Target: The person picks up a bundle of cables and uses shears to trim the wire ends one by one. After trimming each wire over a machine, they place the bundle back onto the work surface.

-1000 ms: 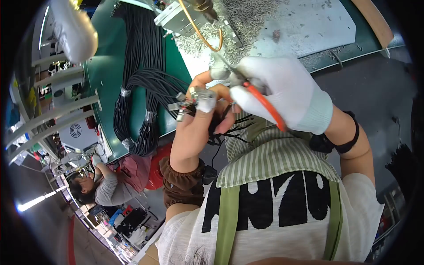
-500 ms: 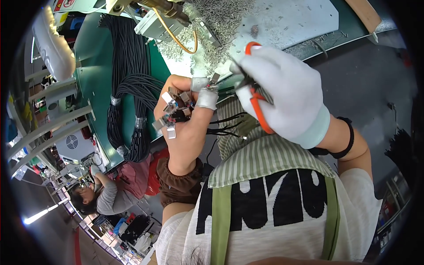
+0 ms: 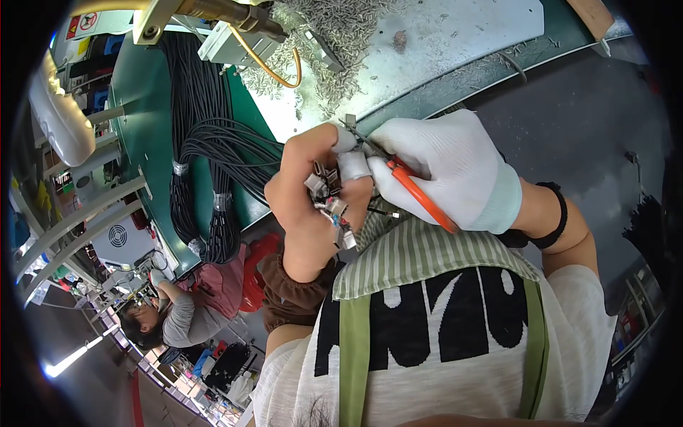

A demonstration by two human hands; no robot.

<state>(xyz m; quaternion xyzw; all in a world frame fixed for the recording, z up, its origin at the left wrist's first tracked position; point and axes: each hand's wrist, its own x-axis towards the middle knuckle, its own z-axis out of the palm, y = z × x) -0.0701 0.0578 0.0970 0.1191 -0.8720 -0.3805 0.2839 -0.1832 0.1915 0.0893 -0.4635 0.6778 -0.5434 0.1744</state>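
Observation:
My left hand [image 3: 309, 188], bare but for white wraps on the thumb and a finger, is closed around a bunch of black cables with bare metal connectors [image 3: 329, 206]. One silver connector [image 3: 350, 121] sticks up past its fingertips. My right hand [image 3: 445, 171], in a white glove, grips orange-handled scissors [image 3: 420, 196]. Their narrow dark blades reach to the left fingertips, just below that connector. Whether the blades touch a wire is too small to tell. The gloved fingers hide part of the handles.
A thick bundle of black cables [image 3: 203, 142] lies on the green table [image 3: 146, 135]. Many small metal pieces [image 3: 334, 35] are heaped on a white board [image 3: 455, 35], beside a machine with a yellow tube [image 3: 281, 80]. Another person [image 3: 188, 313] sits at the lower left.
My left hand has moved right and turned, with the connectors shifting too. The scissors have come from open above the cables to the left fingertips, their blades closer together.

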